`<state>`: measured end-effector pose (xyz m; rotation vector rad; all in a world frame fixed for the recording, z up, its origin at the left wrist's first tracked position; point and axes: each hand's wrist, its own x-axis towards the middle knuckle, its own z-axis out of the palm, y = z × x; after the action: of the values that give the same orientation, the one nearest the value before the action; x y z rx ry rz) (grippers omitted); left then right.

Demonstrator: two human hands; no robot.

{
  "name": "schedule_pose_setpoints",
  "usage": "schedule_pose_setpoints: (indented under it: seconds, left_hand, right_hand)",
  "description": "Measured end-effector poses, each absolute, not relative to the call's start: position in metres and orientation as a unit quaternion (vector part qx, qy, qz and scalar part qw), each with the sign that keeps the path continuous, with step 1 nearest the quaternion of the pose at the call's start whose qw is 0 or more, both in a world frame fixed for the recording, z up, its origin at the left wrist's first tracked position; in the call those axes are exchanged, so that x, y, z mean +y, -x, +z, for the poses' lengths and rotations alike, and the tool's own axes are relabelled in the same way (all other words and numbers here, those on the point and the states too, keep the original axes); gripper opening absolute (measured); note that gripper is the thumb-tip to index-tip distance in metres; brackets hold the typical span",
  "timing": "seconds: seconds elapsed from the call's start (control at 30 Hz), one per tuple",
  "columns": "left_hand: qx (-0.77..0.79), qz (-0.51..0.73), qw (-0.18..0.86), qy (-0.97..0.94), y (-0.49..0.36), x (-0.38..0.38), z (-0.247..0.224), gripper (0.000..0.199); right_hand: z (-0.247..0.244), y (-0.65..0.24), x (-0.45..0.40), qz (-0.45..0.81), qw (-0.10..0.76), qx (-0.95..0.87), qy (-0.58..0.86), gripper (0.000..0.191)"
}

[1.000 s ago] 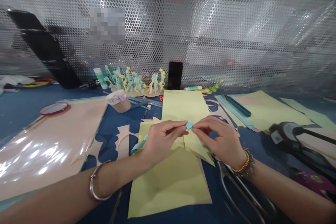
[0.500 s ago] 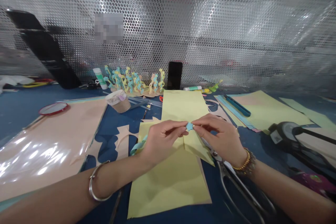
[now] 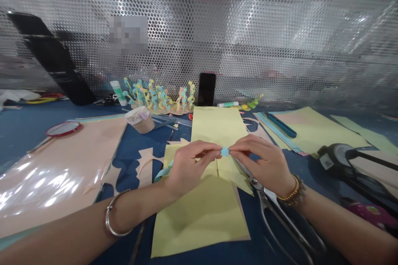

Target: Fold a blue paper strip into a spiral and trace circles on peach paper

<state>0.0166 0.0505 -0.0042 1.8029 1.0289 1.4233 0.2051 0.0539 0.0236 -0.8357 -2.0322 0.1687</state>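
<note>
Light-blue paper, a small star-like piece [image 3: 224, 151], is pinched by the fingertips of both the left hand [image 3: 190, 166] and the right hand [image 3: 264, 162] in the head view, above yellow sheets [image 3: 199, 223] at the middle of the desk [image 3: 21, 126]. Compared with half a second ago, it sits slightly lower and its points look less distinct; I judge this a fine turn or press, with both grips kept. Scissors [image 3: 255, 182] lie below the right hand, handles toward the near right corner; curly paper strands [image 3: 152, 97] line the far edge.
</note>
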Motion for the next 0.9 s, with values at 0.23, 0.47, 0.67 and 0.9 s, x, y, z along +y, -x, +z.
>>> schedule_pose_setpoints:
  seconds: [0.23,0.47,0.67,0.9]
  left_hand:
    - [0.375,0.531,0.247,-0.719,-0.0146,0.0488,-0.0002,0.009]
    - [0.378,0.521,0.237,-0.727,-0.0146,0.0479,0.0006,0.008]
    - [0.381,0.508,0.224,-0.739,-0.0143,0.0467,0.0003,0.009]
    - [0.375,0.520,0.230,-0.732,-0.0155,0.0463,0.0006,0.009]
  right_hand:
    - [0.0237,-0.2079,0.0550,0.049,0.421,-0.844,0.328,0.012]
    - [0.0241,-0.2045,0.0512,0.066,0.420,-0.846,0.321,0.010]
    - [0.0244,-0.2004,0.0497,0.084,0.440,-0.834,0.322,0.011]
    - [0.0239,-0.2004,0.0503,0.070,0.444,-0.830,0.329,0.010]
